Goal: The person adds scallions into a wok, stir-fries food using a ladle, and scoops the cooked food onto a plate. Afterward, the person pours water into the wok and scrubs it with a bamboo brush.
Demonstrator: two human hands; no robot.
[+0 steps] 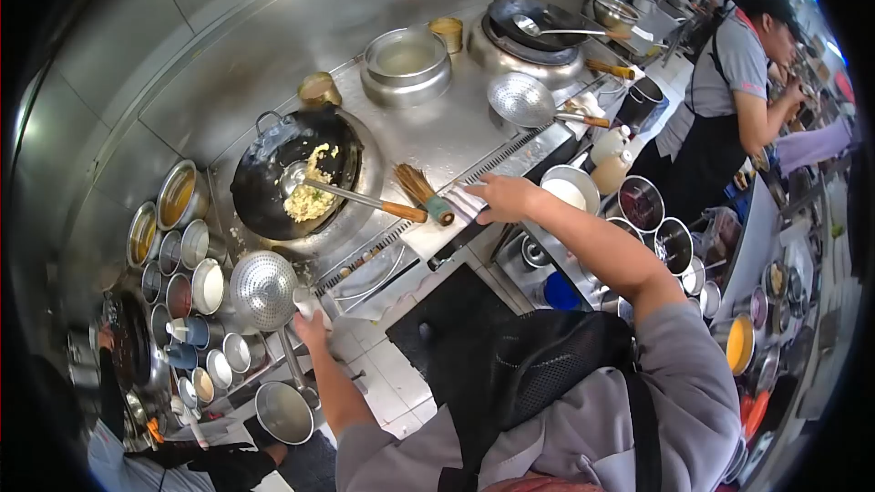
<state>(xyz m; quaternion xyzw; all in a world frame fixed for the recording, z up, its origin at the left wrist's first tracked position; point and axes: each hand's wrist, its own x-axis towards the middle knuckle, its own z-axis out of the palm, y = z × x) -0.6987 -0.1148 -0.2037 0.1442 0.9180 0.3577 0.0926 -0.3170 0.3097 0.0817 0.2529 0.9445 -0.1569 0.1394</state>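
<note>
My right hand (503,198) reaches to the counter edge, its fingers and thumb closed on a folded striped cloth (465,204). Beside that cloth lies a bamboo wok brush (418,189) with a green band. My left hand (313,324) is low at the stove's left front, closed around something white that I cannot make out, close to a perforated strainer (263,291). In the black wok (258,171) sits cooked food (311,202) that looks like egg fried rice. A ladle (362,198) rests in the wok, its wooden handle over the front rim.
A metal pot (406,68) stands behind, near a second wok (538,22) holding a ladle. Another strainer (521,99) lies at the right. Seasoning containers (208,286) crowd the left; bottles (611,171) and pots stand right. A co-worker (720,82) stands at the far right.
</note>
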